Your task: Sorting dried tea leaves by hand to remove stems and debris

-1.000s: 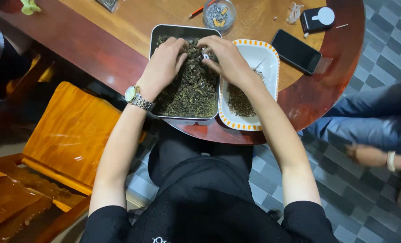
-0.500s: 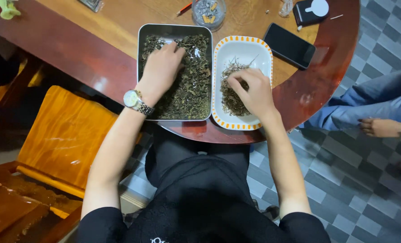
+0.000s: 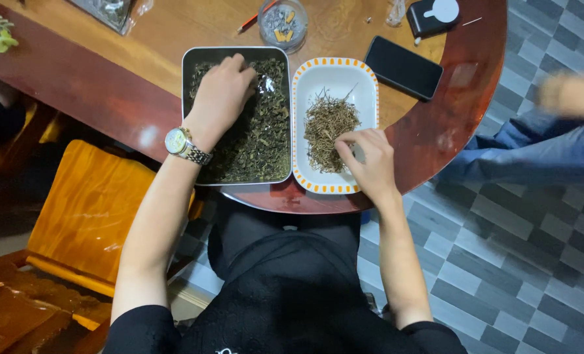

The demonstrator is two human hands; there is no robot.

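A: Light? Soft, even indoor light from above; a pale glare patch lies on the table (image 3: 149,136) edge.

B: Sharpness? The centre is crisp. At the right edge another person's arm (image 3: 570,95) is smeared by motion blur; left corners fall dim.

Left hand (image 3: 221,92) spread palm-down; right hand (image 3: 365,160) fingertips pinched.

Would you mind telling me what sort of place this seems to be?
Probably a home or small workshop: a round wooden table, a tiled floor, and a metal tray of dried leaves being sorted by hand.
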